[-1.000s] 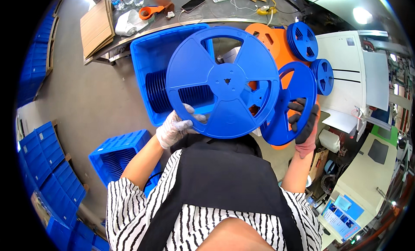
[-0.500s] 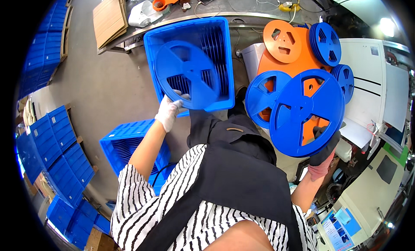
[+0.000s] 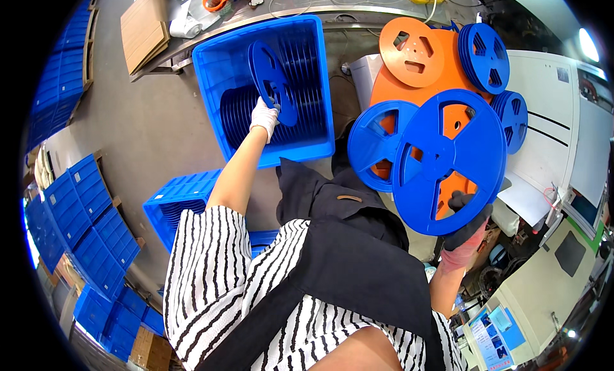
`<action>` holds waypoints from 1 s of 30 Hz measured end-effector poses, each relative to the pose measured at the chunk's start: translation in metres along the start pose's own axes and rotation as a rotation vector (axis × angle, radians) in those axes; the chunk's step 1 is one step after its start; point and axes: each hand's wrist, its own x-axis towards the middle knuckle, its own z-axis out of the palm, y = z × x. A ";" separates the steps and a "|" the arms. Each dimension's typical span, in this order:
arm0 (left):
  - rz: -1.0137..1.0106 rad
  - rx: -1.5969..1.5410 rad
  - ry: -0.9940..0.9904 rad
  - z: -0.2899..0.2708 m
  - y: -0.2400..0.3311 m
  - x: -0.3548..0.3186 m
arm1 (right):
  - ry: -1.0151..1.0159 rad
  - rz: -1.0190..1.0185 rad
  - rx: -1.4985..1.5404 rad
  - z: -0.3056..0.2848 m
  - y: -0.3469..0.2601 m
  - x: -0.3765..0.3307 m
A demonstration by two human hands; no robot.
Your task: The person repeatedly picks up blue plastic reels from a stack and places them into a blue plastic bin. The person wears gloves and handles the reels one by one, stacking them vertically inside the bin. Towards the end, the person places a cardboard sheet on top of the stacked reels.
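The left hand [image 3: 264, 119], fingers closed, grips a tilted blue reel [image 3: 270, 77] inside the bin [image 3: 281, 154], between its side edges. The right hand [image 3: 470, 229] curls its fingers round a second reel's [image 3: 441, 161] near rim.

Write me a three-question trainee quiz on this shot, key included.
1. Multiple choice: the left hand is gloved in: A) green, B) white, C) orange.
2. True or false: the right hand holds an orange disc.
3. Open: over which container does the left hand hold its blue disc?

Key:
1: B.
2: False; the right hand's disc is blue.
3: The blue bin nearest the table.
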 end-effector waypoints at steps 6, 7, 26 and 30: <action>0.042 0.624 0.010 0.023 -0.014 0.025 | 0.030 0.202 0.293 0.015 -0.021 -0.005; 0.003 0.481 -0.041 0.021 -0.013 0.018 | 0.123 0.205 0.226 0.019 -0.017 -0.006; 1.770 0.888 -0.104 -0.047 0.109 -0.210 | -0.595 0.295 1.410 0.018 0.053 -0.030; 1.755 0.946 -0.232 -0.065 0.114 -0.225 | -0.613 0.323 1.423 0.020 0.051 -0.040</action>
